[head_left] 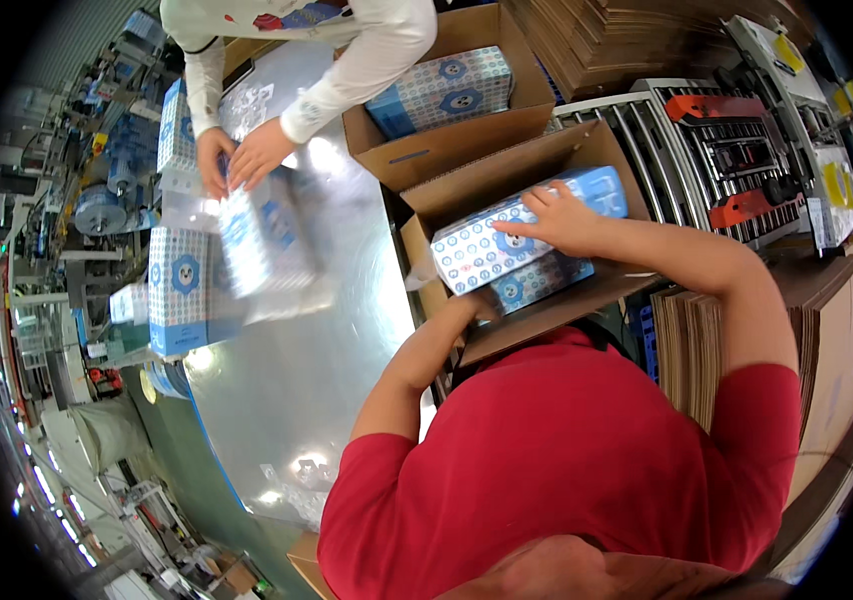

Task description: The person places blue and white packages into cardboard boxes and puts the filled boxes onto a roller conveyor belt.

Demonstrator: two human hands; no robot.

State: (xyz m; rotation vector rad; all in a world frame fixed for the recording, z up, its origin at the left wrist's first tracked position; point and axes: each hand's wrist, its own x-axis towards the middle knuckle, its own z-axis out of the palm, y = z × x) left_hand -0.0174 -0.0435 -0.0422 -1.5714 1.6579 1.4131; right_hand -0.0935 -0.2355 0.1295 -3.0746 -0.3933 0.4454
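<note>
A white and blue patterned soft pack (487, 240) lies slantwise at the mouth of the open cardboard box (437, 185) in front of me. My right hand (559, 222) holds it from above, fingers spread over its top face and far edge. Beneath it, another blue patterned pack (537, 282) shows inside the box. My left hand (475, 308) reaches in at the box's left near corner, close to the lower pack; its fingers are mostly hidden. Across the table, a co-worker's hands (247, 160) grip a similar pack (262, 235), blurred by motion.
A second open box (377, 160) behind mine contains a patterned pack (447, 92). More packs (179, 285) stand along the left edge of the shiny metal table (337, 390). A roller conveyor (657, 150) runs at the right, and flattened cardboard (827, 340) is stacked nearby.
</note>
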